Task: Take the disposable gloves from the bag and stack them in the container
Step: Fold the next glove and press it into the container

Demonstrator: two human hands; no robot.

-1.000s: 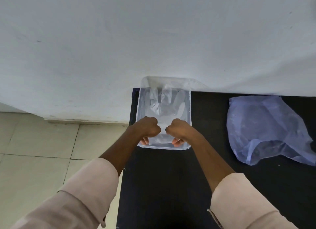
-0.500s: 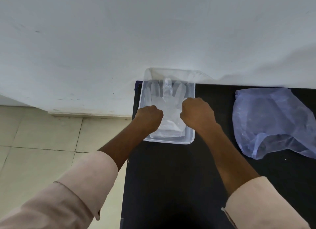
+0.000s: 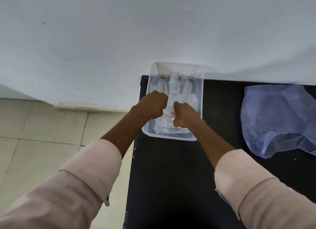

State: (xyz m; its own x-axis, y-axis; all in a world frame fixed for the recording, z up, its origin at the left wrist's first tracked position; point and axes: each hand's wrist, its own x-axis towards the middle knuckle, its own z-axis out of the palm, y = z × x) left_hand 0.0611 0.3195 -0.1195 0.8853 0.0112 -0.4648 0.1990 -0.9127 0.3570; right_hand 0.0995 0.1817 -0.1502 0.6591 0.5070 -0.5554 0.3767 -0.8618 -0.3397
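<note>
A clear plastic container stands at the far left corner of the black table, against the wall. Translucent disposable gloves lie flat inside it, fingers pointing to the wall. My left hand and my right hand are both curled into fists, side by side, knuckles down on the palm part of the top glove. Whether the hidden fingertips pinch the plastic I cannot tell. The bluish plastic bag lies crumpled to the right, apart from both hands.
A white wall runs right behind the container and the table's far edge. The table's left edge drops to a tiled floor. Bare black tabletop lies between the container and the bag.
Both fists have moved from the near, cuff end of the container forward onto the middle of the gloves. The right hand has come back in beside the left.
</note>
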